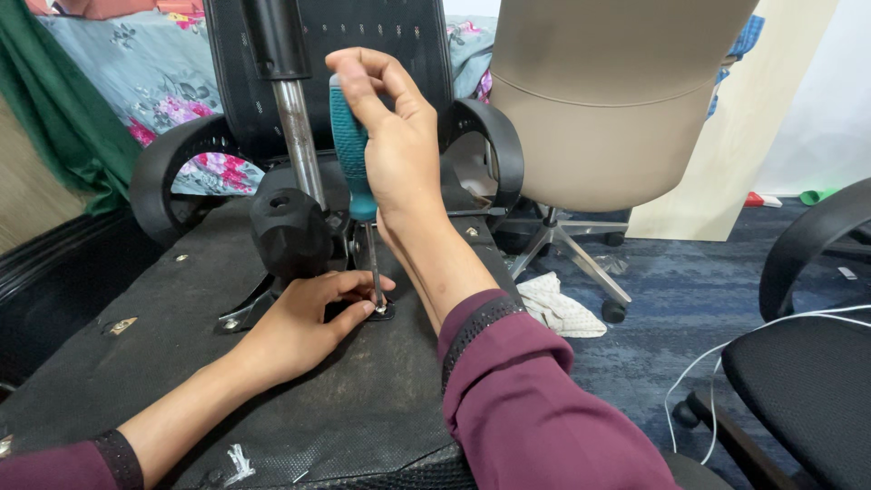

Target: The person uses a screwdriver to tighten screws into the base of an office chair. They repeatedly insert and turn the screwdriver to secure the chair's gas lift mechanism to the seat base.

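The right hand [386, 136] is clenched round a teal screwdriver [352, 154], upright near the seat underside's [181, 363] middle; the left hand [304, 322] pinches its tip at the screw [379, 310]. The gas post [295, 136] and knob [288, 231] crowd the left; the seat's right edge lies just beside, open floor [671, 299] beyond.

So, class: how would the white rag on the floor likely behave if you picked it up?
The rag lies crumpled in soft folds, so it would probably go limp and drape. It looks thin, so likely light. Being flat cloth on carpet, it should not roll or slide easily.
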